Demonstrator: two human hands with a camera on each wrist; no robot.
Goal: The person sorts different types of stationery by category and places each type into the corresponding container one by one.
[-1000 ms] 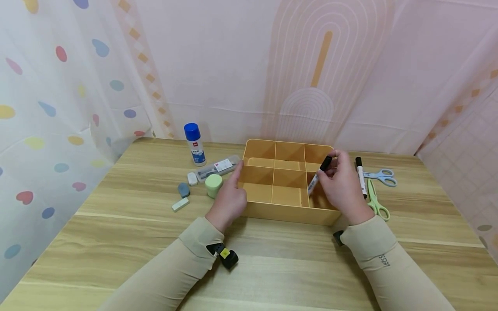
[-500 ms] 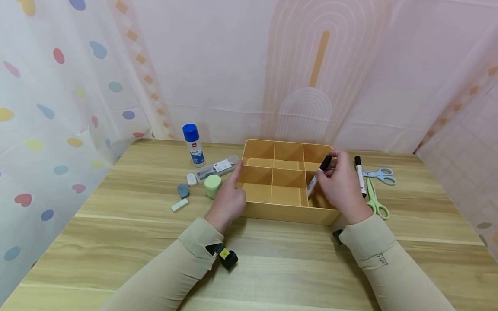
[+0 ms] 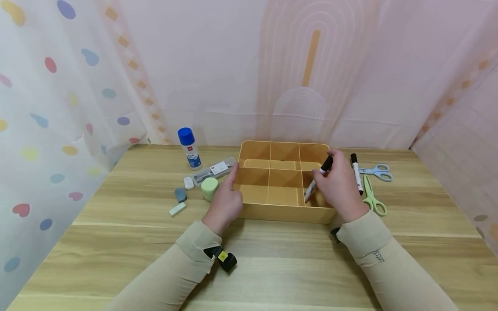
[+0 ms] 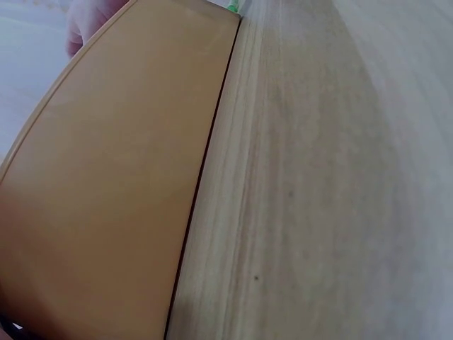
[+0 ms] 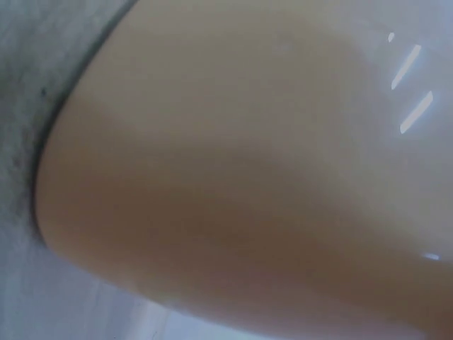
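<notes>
My right hand [image 3: 338, 183] pinches a whiteboard marker [image 3: 317, 181] with a black cap. The marker leans, capped end up and to the right, its lower end inside the front right compartment of a yellow-orange divided box [image 3: 288, 213]. At the box's left side, my left hand [image 3: 225, 203] lies with its index finger straight along the wall; its other fingers are mostly hidden. The left wrist view shows the box's front wall [image 4: 120, 156] and the tabletop. A blurred tan surface [image 5: 226, 156] fills most of the right wrist view.
Right of the box lie another marker [image 3: 356, 174], blue scissors [image 3: 378, 172] and green scissors [image 3: 372, 199]. To the left are a blue-capped glue bottle [image 3: 190, 149], a clear case [image 3: 215, 171], a green round item [image 3: 209, 188] and several small eraser-like blocks [image 3: 180, 195].
The head view has shifted slightly. The marker in my right hand tilts a little more, its lower end slightly deeper in the compartment. My left hand stays at the box's side.
</notes>
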